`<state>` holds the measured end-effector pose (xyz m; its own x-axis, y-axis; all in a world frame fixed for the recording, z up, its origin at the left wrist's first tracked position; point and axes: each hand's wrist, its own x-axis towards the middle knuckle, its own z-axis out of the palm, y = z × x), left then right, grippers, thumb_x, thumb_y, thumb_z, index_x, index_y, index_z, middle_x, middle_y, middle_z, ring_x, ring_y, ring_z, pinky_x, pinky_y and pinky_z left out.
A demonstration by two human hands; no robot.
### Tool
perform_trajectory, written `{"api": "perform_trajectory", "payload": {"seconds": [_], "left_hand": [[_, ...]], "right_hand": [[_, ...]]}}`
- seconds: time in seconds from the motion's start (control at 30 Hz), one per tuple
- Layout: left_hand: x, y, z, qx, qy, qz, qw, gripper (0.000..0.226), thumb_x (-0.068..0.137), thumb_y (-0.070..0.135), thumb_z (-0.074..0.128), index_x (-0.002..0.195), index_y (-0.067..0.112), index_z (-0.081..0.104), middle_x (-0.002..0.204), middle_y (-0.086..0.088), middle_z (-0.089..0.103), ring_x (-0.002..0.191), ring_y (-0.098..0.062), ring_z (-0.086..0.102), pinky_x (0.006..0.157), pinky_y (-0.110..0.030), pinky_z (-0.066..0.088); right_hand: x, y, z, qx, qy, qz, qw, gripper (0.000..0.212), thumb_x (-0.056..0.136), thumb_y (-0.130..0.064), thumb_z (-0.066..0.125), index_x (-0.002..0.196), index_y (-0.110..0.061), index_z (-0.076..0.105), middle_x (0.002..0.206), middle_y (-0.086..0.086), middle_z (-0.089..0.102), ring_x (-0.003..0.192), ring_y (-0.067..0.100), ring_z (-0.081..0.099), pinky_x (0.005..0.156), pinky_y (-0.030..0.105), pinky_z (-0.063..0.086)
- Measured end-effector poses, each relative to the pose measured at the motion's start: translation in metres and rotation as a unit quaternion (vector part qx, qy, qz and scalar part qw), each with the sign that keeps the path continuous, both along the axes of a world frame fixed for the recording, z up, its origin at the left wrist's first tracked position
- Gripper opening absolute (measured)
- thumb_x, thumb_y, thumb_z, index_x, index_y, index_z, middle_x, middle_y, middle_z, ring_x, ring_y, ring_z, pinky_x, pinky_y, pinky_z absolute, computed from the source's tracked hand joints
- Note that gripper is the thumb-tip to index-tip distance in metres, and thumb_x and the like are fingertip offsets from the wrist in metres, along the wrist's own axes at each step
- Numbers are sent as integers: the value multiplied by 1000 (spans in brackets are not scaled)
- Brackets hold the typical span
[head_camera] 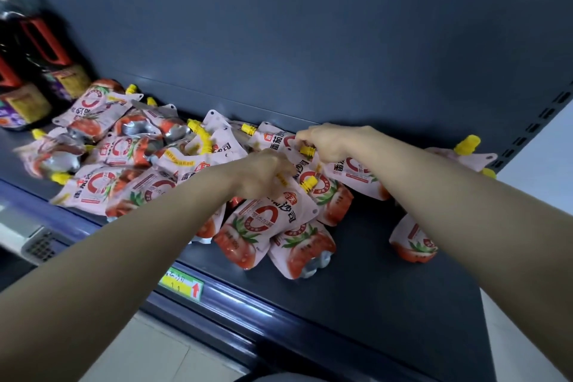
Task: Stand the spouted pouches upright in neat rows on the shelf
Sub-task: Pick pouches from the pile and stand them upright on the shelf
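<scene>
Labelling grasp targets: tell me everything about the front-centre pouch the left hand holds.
The pouch is glossy pink-white film: red ring logo, tomato print low down, yellow spout cap at a top corner. It stands tilted on the shelf; the left hand grips its top edge, and a neighbouring pouch touches it behind.

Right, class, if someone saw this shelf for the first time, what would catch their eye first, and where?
The jumbled heap of pink tomato pouches with yellow spouts, lying flat across the left and middle of the dark shelf. Next, the left hand and right hand, reaching into the middle and gripping upright pouches by their tops. Dark bottles stand at far left.
</scene>
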<state>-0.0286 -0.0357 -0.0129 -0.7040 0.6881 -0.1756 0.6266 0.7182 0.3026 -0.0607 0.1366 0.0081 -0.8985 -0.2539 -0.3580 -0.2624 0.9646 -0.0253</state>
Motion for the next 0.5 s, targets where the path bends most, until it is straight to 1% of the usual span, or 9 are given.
{"api": "perform_trajectory", "payload": {"seconds": [0.07,0.13,0.23,0.27,0.3,0.37,0.4,0.43,0.5], "left_hand": [[-2,3,0,-11,-7,6,1000,49,82,18,65,129,16,50,119,-7,48,116,-25,41,99,-38,39],[-3,4,-2,-14,-14,15,1000,52,78,17,70,127,15,52,109,-3,41,114,-23,37,95,-34,38],[-2,3,-4,1,-12,35,999,41,74,18,74,112,13,59,102,-1,39,106,-21,37,87,-30,38],[-2,2,-4,8,-8,37,999,33,74,19,74,104,13,60,100,-2,41,102,-20,38,83,-28,37],[0,2,-4,15,-4,37,999,25,75,19,73,96,14,59,99,-2,42,99,-20,39,80,-27,36],[3,1,-2,29,-4,37,999,17,77,17,70,89,14,58,96,-5,47,93,-19,43,75,-26,37],[4,0,-1,40,-11,41,998,16,78,15,69,90,11,59,97,-6,51,90,-20,46,73,-27,40],[5,-2,0,53,-23,49,997,15,79,12,68,91,9,59,99,-8,55,90,-21,50,73,-28,43],[7,-6,5,73,-47,62,994,13,80,9,66,91,8,59,97,-7,59,92,-24,57,75,-32,47]], "right_hand": [[-3,-1,-2,-14,8,3,1000,48,81,-4,64,122,-25,50,118,1,54,97,21,49,74,33,41],[-4,-2,-2,-28,16,4,999,42,78,-6,69,115,-21,54,102,-5,54,91,20,50,69,30,39],[-6,-2,-3,-58,30,-4,998,35,80,-6,67,112,-18,57,78,-15,45,83,17,46,58,25,34],[-6,-1,-4,-67,32,-11,997,34,82,-5,64,113,-17,57,75,-17,42,83,16,46,58,25,34],[-5,-2,-5,-68,33,-16,997,33,84,-5,61,114,-16,57,76,-18,43,85,16,47,62,25,36],[-3,-4,-7,-48,32,-14,998,32,84,-4,57,114,-15,61,91,-9,58,90,21,54,72,30,44],[-3,-5,-8,-35,34,-11,999,32,84,-2,54,112,-15,63,102,0,64,94,25,58,76,32,49],[-2,-5,-6,-25,40,-11,999,33,84,-1,52,112,-14,65,109,7,66,97,29,61,78,34,50],[-1,-3,1,-12,59,-21,998,32,86,-2,52,114,-7,64,116,16,65,104,35,61,78,35,51]]}}
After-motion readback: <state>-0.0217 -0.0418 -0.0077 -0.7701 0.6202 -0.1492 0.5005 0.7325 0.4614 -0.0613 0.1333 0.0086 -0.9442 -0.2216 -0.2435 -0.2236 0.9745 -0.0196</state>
